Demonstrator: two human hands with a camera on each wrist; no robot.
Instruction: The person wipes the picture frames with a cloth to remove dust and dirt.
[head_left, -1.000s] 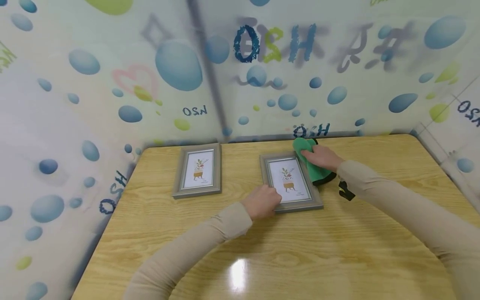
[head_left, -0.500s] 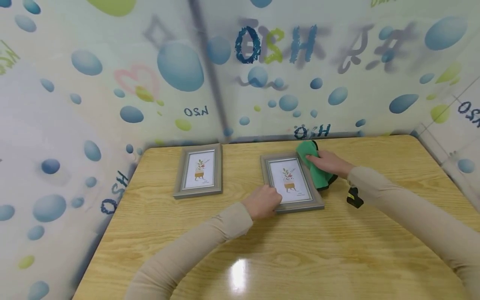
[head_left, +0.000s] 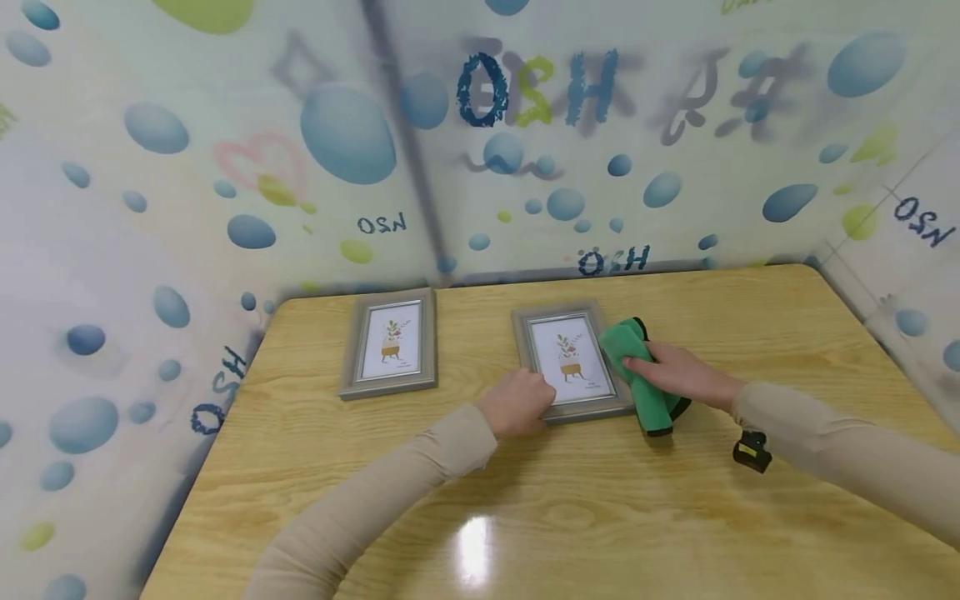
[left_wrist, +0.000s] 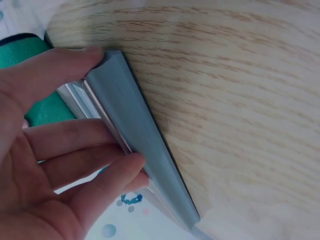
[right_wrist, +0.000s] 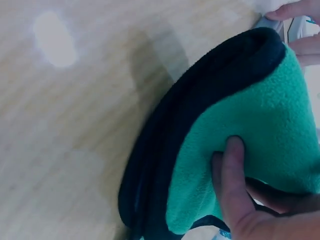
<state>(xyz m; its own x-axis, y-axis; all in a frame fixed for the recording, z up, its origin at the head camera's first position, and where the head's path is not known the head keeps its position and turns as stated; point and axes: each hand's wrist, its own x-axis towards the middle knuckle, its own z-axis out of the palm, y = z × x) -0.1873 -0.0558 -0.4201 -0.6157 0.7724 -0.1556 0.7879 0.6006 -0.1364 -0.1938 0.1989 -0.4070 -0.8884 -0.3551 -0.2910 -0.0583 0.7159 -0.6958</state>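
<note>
From my head, my left hand (head_left: 516, 403) grips the right-hand picture frame (head_left: 572, 367) on the surface (head_left: 585, 517), my right hand (head_left: 686, 373) a green cloth (head_left: 649, 407) at its right edge. My left wrist view shows my thumb touching the frame; my right, the cloth folded.

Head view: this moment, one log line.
left grip: holds right framed picture, near left corner | right grip: green cloth at that picture's right edge | left framed picture: on table, untouched

lt-brown wood-grain tbl (head_left: 570, 517), wht wall (head_left: 465, 204) behind w/ blue & grn spots (head_left: 348, 135)
</note>
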